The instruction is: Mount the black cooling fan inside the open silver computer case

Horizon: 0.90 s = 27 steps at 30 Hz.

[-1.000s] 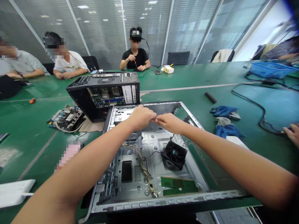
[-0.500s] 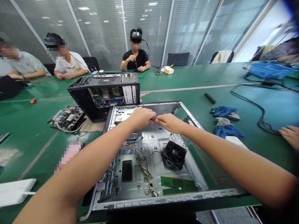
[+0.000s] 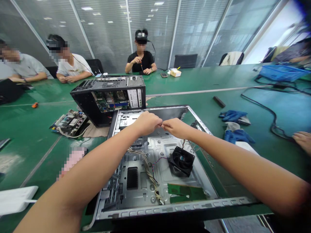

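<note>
An open silver computer case [image 3: 218,203] lies flat on the green table in front of me. Above its far half, my left hand [image 3: 145,123] and my right hand [image 3: 176,127] meet fingertip to fingertip. Both are closed in a pinch on something small that I cannot make out. A thin dark wire runs down from my right hand toward a black fan [image 3: 181,160] lying loose inside the case. A braided cable bundle [image 3: 149,173] and green memory sticks [image 3: 186,189] also lie on the case floor.
A second black computer case [image 3: 110,97] stands behind, with a loose motherboard [image 3: 69,122] to its left. Blue gloves [image 3: 234,126] and black cables [image 3: 269,113] lie at right. Another person's hand [image 3: 302,139] rests at the right edge. Three people sit at the far side.
My hands stay pinched together over the case, with only small shifts. The other person's hand at the right edge has drawn back slightly to the right.
</note>
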Available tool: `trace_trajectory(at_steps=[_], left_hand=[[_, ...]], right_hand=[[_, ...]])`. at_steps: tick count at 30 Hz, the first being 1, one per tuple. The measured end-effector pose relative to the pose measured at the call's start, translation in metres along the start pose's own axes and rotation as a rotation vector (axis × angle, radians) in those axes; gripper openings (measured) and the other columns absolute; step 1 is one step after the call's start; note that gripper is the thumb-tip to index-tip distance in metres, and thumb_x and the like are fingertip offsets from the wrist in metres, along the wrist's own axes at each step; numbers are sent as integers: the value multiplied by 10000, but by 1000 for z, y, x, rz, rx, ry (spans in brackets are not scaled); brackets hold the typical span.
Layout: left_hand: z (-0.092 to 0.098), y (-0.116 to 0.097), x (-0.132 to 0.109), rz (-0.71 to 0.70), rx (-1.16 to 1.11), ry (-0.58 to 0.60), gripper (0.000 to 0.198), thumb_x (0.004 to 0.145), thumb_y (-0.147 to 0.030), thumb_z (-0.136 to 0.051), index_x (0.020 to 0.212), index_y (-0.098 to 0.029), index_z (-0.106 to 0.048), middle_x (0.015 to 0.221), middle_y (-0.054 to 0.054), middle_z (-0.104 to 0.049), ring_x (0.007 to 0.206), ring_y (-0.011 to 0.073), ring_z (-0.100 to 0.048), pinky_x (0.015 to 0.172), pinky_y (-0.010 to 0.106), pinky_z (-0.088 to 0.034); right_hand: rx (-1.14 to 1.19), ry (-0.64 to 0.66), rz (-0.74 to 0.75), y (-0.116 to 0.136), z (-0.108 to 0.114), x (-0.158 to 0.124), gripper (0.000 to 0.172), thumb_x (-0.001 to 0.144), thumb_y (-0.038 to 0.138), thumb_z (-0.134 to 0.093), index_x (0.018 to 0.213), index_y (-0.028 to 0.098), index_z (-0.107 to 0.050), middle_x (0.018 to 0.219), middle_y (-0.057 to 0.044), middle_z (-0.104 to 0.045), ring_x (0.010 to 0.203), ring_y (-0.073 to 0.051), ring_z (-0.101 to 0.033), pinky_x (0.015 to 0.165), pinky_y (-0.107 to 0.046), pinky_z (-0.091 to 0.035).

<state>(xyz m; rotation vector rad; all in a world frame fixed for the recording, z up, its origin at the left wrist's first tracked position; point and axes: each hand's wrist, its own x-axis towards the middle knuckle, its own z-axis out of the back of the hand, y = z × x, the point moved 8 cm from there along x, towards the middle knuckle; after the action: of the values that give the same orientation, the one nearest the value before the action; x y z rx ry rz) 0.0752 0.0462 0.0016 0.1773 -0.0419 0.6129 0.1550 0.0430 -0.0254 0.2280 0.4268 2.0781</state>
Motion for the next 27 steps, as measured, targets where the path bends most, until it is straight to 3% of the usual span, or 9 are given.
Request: trace_trajectory(at_steps=[14,27], left_hand=[[5,4,-3,-10,-119,-118,84,844,-237,-558,833,-219,-640,849,0,-706,756,147,-623,642,289,-355],[3,3,0,6,-41,-83,157,863,-223,-519,804,-219,-664,832,4,-727,784,162,-635,692,316,-346]], right_hand=[[-7,16,8,3,2,-1,270,891,238,-380,734,189,-594,705,-41,-617,670,-168,-526,668,-281,-359],[21,4,-5,-2,0,0,295,900,272,-375,727,194,-601,698,-44,-621,658,-171,-523,663,-292,-356]])
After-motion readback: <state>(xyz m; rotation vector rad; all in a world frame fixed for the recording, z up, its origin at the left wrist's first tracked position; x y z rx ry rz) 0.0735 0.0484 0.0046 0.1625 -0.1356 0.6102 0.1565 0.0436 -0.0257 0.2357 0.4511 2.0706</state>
